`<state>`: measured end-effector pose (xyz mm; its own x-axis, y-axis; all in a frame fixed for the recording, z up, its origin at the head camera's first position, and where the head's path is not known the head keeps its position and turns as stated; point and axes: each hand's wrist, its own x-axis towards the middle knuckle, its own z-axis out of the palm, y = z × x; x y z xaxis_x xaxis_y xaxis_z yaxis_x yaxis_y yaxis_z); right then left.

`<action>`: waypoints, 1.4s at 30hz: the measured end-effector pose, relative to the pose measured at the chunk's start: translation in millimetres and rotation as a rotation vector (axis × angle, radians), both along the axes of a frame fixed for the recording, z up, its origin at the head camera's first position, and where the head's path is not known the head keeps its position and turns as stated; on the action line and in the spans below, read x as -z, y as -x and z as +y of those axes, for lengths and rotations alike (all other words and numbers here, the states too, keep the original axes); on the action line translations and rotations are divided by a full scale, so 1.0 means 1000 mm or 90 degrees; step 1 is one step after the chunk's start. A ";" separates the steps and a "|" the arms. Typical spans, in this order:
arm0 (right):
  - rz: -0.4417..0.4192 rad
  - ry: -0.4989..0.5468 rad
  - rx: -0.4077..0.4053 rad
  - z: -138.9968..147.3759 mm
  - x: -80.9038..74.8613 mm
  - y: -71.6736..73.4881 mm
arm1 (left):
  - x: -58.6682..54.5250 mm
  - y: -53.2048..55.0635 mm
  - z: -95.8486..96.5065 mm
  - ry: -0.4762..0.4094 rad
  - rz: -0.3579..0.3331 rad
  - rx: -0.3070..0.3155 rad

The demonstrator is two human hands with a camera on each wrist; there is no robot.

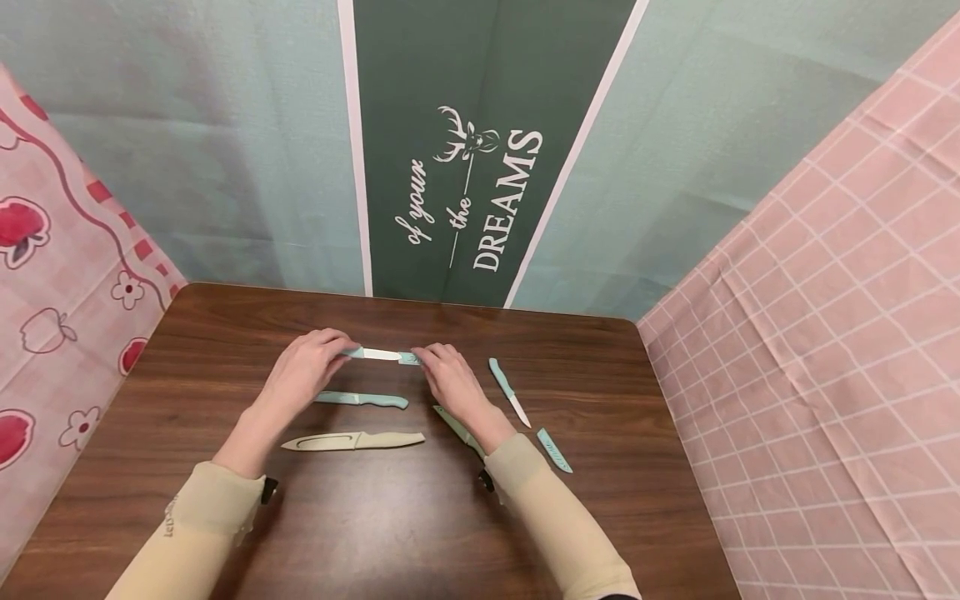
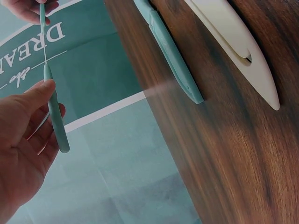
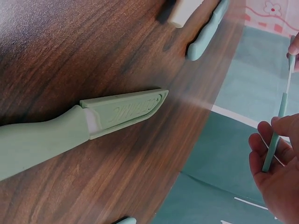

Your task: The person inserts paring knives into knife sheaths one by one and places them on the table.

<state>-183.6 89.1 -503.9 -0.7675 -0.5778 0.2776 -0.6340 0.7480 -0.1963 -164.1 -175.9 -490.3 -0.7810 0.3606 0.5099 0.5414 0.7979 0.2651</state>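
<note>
My left hand (image 1: 303, 367) pinches the teal handle (image 2: 56, 116) of a small knife, thumb on one side and fingers on the other. Its white blade (image 1: 381, 354) points to the right. Between the thumb and fingers of my right hand (image 1: 453, 383) is a teal blade sheath (image 3: 272, 151). The blade tip meets the sheath's mouth, and most of the blade shows bare. Both pieces are held in line, raised off the table in the wrist views.
On the brown table (image 1: 360, 525) lie a sheathed teal knife (image 1: 378, 401), a sheathed cream knife (image 1: 341, 442) and a sheathed green knife (image 3: 126, 112), partly under my right arm. To the right are a bare teal-handled knife (image 1: 504, 383) and a loose teal sheath (image 1: 554, 451).
</note>
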 end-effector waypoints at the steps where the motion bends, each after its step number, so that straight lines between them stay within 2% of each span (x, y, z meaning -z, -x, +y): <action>1: -0.001 -0.001 0.000 0.000 0.000 0.000 | 0.000 0.000 0.000 0.000 0.000 -0.001; 13: -0.003 -0.002 0.001 -0.004 0.000 0.002 | 0.000 0.003 0.000 0.002 0.002 0.006; 21: 0.003 -0.006 -0.003 -0.005 0.001 0.003 | 0.001 0.002 0.002 -0.005 -0.005 0.009; 33: 0.010 0.000 -0.013 -0.005 0.001 0.002 | 0.001 0.001 0.007 -0.002 0.010 0.013; 42: 0.016 0.004 -0.018 -0.004 0.002 0.001 | 0.002 -0.001 0.012 -0.003 0.000 0.012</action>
<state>-184.5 84.9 -506.4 -0.7441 -0.5967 0.3005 -0.6593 0.7287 -0.1854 -162.9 -163.7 -492.2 -0.7739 0.3723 0.5123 0.5563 0.7863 0.2689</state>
